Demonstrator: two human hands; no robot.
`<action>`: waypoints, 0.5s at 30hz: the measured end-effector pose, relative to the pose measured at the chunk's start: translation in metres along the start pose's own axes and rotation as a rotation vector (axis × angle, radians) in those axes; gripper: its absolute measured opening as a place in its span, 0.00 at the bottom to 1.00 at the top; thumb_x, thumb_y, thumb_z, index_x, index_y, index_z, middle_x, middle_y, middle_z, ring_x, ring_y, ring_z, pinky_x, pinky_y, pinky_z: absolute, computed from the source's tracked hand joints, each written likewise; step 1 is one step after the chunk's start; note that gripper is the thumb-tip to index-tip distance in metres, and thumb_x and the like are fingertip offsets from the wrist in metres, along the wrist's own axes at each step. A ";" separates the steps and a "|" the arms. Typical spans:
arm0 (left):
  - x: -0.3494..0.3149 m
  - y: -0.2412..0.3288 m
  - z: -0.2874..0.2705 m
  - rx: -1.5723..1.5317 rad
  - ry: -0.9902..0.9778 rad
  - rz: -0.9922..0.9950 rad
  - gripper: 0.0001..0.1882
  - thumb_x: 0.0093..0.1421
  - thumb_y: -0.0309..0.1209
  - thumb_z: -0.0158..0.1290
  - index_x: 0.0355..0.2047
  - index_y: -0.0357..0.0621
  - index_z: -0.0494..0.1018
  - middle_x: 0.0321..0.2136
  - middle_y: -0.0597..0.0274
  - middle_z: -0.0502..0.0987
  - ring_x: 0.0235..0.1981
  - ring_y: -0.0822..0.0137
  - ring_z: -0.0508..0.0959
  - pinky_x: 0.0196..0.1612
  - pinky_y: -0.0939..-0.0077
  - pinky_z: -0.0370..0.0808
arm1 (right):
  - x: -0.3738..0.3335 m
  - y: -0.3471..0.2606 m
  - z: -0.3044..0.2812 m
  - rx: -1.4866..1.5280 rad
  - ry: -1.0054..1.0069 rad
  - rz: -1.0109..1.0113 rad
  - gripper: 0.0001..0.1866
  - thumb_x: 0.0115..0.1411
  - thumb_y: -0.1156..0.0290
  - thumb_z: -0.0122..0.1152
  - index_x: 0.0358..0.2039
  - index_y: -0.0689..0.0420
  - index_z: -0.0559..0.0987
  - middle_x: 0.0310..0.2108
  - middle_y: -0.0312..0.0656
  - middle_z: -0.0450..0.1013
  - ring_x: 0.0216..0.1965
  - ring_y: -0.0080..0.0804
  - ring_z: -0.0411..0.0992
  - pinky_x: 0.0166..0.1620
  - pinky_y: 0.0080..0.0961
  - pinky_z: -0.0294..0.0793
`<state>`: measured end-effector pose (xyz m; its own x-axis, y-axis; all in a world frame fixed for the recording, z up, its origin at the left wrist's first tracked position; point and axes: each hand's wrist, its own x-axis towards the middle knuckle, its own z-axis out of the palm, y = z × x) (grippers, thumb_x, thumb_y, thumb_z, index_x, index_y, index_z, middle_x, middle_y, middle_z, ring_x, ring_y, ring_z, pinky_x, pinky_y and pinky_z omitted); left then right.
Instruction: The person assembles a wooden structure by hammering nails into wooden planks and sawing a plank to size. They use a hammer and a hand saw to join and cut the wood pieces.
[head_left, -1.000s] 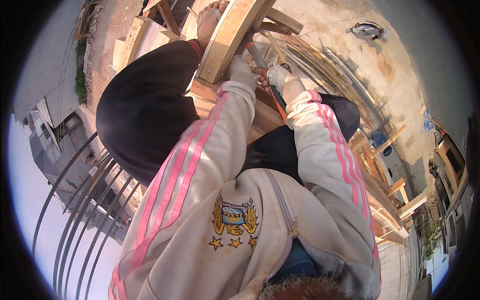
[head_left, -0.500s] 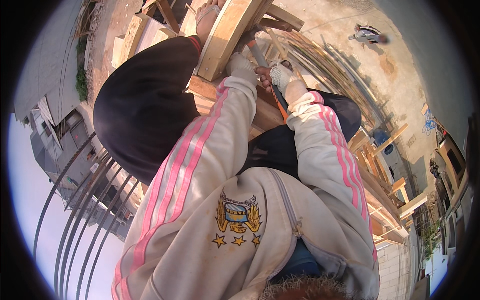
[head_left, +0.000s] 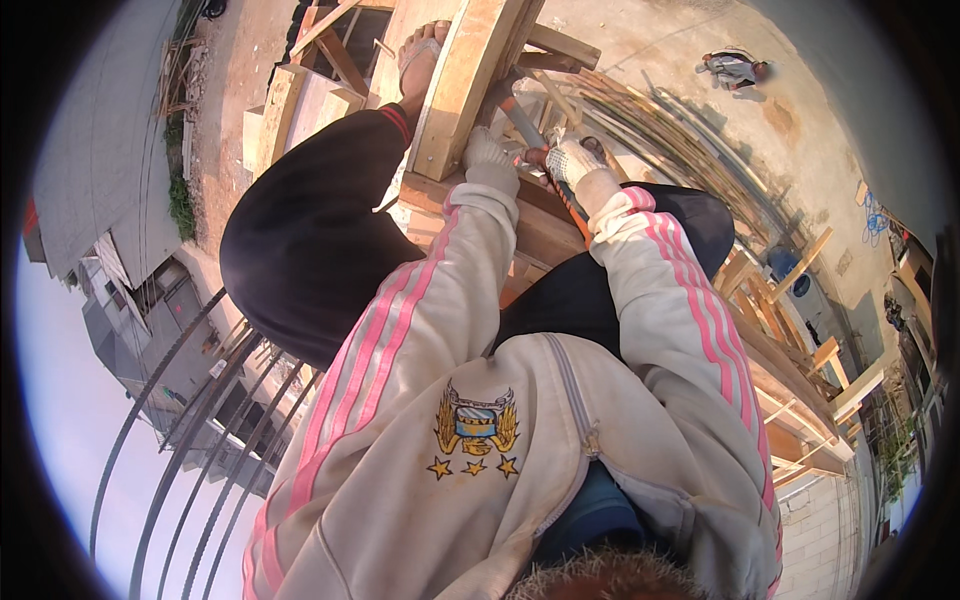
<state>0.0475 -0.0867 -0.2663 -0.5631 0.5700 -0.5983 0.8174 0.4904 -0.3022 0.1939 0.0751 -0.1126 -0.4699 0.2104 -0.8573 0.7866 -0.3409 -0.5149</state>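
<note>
In my gloved right hand (head_left: 570, 162) is a hammer (head_left: 521, 122) with a grey, orange and black handle. My fingers wrap round the shaft, and the dark metal head lies up by the beam's side. My left hand (head_left: 490, 152), in a pale glove, is up against the near end of a thick wooden beam (head_left: 452, 110). Its fingers are mostly hidden behind the hand and wrist, so what they hold does not show. A darker cross timber (head_left: 435, 192) runs below the beam's end. My left foot (head_left: 420, 58), in a sandal, rests left of the beam.
Timber framing (head_left: 285, 115) stands at upper left. Long boards (head_left: 660, 140) lie lower down at right. Bent steel bars (head_left: 170, 400) rise at left. A blue barrel (head_left: 790, 270) and more framing (head_left: 790, 385) are at right. Another person (head_left: 735, 70) is far off on the ground.
The view has shifted, so my legs, the bars and the framing sit slightly lower and further right. Both hands keep nearly the same places by the beam, the hammer still in my right.
</note>
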 end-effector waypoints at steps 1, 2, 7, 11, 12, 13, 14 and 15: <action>-0.008 0.009 -0.033 -0.123 -0.006 -0.015 0.22 0.68 0.36 0.53 0.59 0.38 0.70 0.58 0.50 0.74 0.62 0.59 0.73 0.61 0.68 0.71 | 0.005 0.008 -0.001 -0.119 0.083 -0.109 0.19 0.62 0.57 0.70 0.40 0.60 0.79 0.28 0.39 0.77 0.22 0.30 0.80 0.21 0.27 0.75; -0.022 0.015 -0.061 -0.231 -0.020 -0.040 0.23 0.68 0.37 0.53 0.59 0.38 0.70 0.56 0.50 0.75 0.61 0.60 0.74 0.60 0.68 0.72 | 0.016 0.017 -0.001 -0.300 0.209 -0.212 0.19 0.62 0.57 0.69 0.41 0.59 0.78 0.28 0.40 0.77 0.25 0.32 0.81 0.21 0.29 0.76; -0.069 -0.002 -0.123 -0.616 -0.081 -0.180 0.25 0.67 0.39 0.56 0.58 0.36 0.67 0.50 0.49 0.77 0.56 0.63 0.79 0.53 0.67 0.78 | 0.049 0.019 0.004 -0.286 0.431 -0.369 0.18 0.60 0.55 0.67 0.42 0.53 0.74 0.24 0.37 0.72 0.29 0.34 0.80 0.23 0.36 0.76; -0.078 -0.010 -0.129 -1.327 -0.174 -0.254 0.27 0.60 0.35 0.63 0.56 0.36 0.69 0.49 0.49 0.78 0.53 0.55 0.80 0.53 0.62 0.78 | 0.006 -0.003 -0.055 1.039 -0.196 0.250 0.16 0.63 0.54 0.61 0.41 0.52 0.71 0.21 0.34 0.68 0.17 0.27 0.69 0.18 0.29 0.71; -0.085 -0.015 -0.141 -1.402 -0.172 -0.210 0.26 0.60 0.35 0.63 0.54 0.36 0.70 0.49 0.49 0.78 0.52 0.53 0.80 0.53 0.60 0.78 | 0.005 0.006 -0.053 0.950 -0.090 0.284 0.16 0.63 0.55 0.61 0.42 0.52 0.71 0.21 0.35 0.68 0.16 0.28 0.69 0.17 0.31 0.71; -0.096 -0.027 -0.178 -1.252 -0.113 -0.102 0.23 0.61 0.36 0.61 0.53 0.36 0.72 0.47 0.49 0.79 0.51 0.53 0.81 0.52 0.60 0.78 | 0.009 0.016 -0.044 0.833 -0.024 0.317 0.16 0.64 0.57 0.61 0.43 0.53 0.71 0.21 0.36 0.69 0.16 0.29 0.69 0.17 0.32 0.72; -0.093 -0.029 -0.223 -1.098 -0.075 0.060 0.21 0.63 0.38 0.58 0.51 0.36 0.74 0.46 0.48 0.80 0.50 0.52 0.81 0.51 0.59 0.78 | 0.009 0.034 -0.041 0.912 0.028 0.300 0.16 0.65 0.57 0.61 0.44 0.54 0.71 0.24 0.38 0.70 0.19 0.33 0.70 0.20 0.35 0.73; -0.093 -0.031 -0.252 -0.946 -0.028 0.202 0.20 0.65 0.40 0.56 0.49 0.36 0.76 0.44 0.48 0.80 0.49 0.52 0.82 0.50 0.59 0.78 | 0.013 0.054 -0.031 1.070 0.008 0.232 0.16 0.65 0.57 0.60 0.45 0.54 0.71 0.26 0.40 0.70 0.22 0.36 0.72 0.22 0.38 0.74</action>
<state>0.0446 0.0111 -0.0144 -0.4094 0.6921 -0.5944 0.4564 0.7195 0.5234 0.2421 0.0879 -0.1514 -0.3496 0.0431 -0.9359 0.0991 -0.9916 -0.0827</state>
